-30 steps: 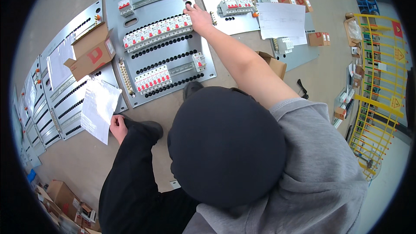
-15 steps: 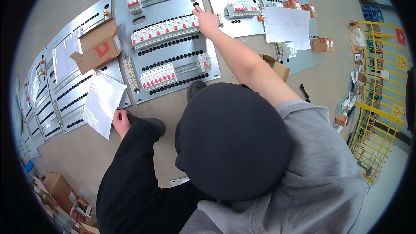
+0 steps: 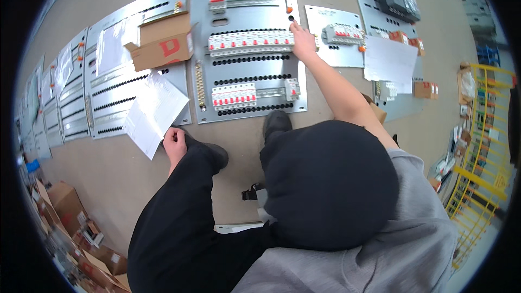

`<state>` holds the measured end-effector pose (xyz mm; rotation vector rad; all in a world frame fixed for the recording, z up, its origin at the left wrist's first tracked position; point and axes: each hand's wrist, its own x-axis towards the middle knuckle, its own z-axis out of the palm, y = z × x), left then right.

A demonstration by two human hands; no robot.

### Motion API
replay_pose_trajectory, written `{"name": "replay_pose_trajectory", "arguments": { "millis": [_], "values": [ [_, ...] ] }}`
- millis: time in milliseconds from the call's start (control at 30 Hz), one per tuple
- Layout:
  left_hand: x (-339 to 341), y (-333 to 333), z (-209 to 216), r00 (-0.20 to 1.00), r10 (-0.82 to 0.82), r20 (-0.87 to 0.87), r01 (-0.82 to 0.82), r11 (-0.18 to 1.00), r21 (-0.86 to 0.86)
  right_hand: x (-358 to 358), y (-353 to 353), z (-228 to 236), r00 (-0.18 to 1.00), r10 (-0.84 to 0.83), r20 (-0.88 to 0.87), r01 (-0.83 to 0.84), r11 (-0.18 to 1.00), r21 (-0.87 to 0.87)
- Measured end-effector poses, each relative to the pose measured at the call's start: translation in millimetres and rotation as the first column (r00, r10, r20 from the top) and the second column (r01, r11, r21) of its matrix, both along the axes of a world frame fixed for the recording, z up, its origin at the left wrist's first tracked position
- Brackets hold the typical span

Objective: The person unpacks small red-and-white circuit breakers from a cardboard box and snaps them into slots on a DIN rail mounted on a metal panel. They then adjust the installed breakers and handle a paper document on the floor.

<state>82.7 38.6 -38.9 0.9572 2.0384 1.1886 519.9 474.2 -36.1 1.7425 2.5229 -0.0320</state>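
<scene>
My right arm stretches forward to a metal mounting panel. My right hand is at its right edge, beside the end of the upper row of circuit breakers; a finger points out by a black-rimmed hole, and nothing shows in the hand. Lower on the panel are a shorter breaker row and a single breaker. My left hand, fingers curled, pinches the near edge of a printed sheet. That sheet lies partly over the neighbouring panel.
An open cardboard box sits on the left panel. To the right are a smaller panel, loose papers and small boxes. A yellow rack stands far right; cartons are lower left. A black rounded shape covers the lower middle.
The view has shifted, so the panels appear farther right and straighter. My right hand remains by the panel's right edge, and my left hand remains at the sheet.
</scene>
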Motion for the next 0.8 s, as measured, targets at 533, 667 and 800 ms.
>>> {"name": "replay_pose_trajectory", "arguments": {
  "millis": [533,667,800],
  "values": [
    [6.6,-12.5,23.5,0.998,0.062,0.000,-0.062,0.998,-0.007,-165.8,-30.0,77.6,0.716,0.278,-0.640,-0.432,0.897,-0.093],
    [8.1,0.8,23.4,0.999,0.035,-0.016,-0.035,0.999,-0.007,-218.2,-28.8,56.4,0.777,0.550,-0.307,-0.612,0.774,-0.162],
    [8.4,-3.0,22.3,0.999,0.044,-0.025,-0.044,0.999,0.007,-226.9,-30.7,50.3,0.788,0.569,-0.234,-0.612,0.766,-0.196]
  ]
}}
